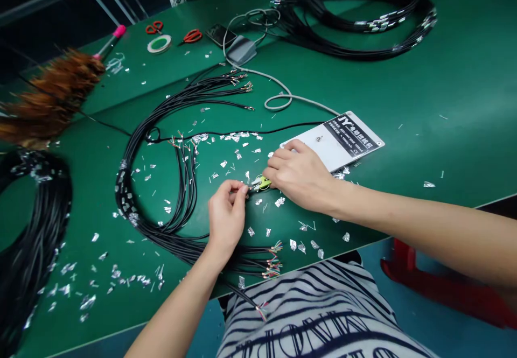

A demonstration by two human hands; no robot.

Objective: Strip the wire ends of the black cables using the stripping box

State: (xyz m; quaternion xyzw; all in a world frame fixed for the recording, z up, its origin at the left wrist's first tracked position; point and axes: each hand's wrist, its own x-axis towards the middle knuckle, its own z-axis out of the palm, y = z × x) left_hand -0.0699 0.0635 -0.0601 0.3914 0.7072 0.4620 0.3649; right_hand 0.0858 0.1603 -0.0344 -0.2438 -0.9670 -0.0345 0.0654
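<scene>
Nearest the person, the bundle of black cables (159, 234) curves over the green tabletop (404, 105), its coloured wire ends (271, 266) spilling toward the near edge. The cables look light and bendy, apt to spring back from a curve, while the thin wire ends are probably soft and easily nicked; taking a cable just behind its bare ends seems safest. Beyond them, the left grip (226, 215) is pinched, thumb against finger, on a cable end (251, 188), mostly covered and too small to make out well. It lies right at the nose of the yellow-green cutter (264, 182), which the right grip (299, 177) is wrapped around. The cutter looks small, stiff and light, best taken by its handles. Foil scraps (280, 202), likely flimsy, are scattered near both. Past the right grip lies a flat white board (311, 145); farther off are a tape roll (159, 51) and a cable coil (343, 54)
</scene>
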